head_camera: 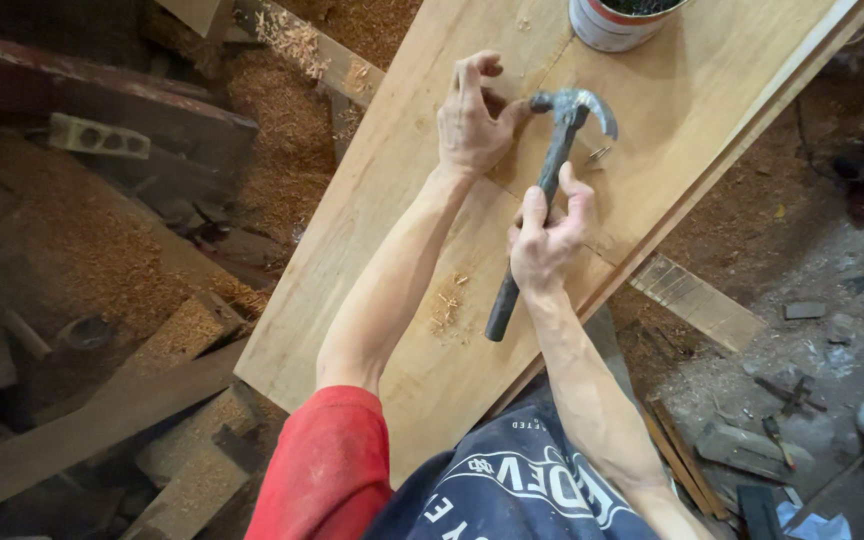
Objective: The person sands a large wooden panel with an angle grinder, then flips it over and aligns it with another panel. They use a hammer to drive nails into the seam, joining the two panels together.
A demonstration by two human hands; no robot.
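Right hand (548, 240) is wrapping its grip around the dark handle of a claw hammer (550, 178), holding it about mid-shaft, thumb and fingers closed on it. The hammer head is sitting up past the hand, claw curving to the right, striking end pointing left toward the left hand (472, 122). The butt of the handle is sticking out below the right hand, over the wooden board (372, 230). Left hand is resting on the board just beside the hammer head, fingers curled and pinched narrow, thumb close to the head; what it is pinching is too small to tell. The board is lying slanted across the view as a bench surface, pale wood, a few shavings (447, 305) near the left forearm. A white tin with a red band (614, 22) is standing on the board at the top edge, well apart from both hands. Sawdust and offcuts (132, 250) are covering the floor to the left.
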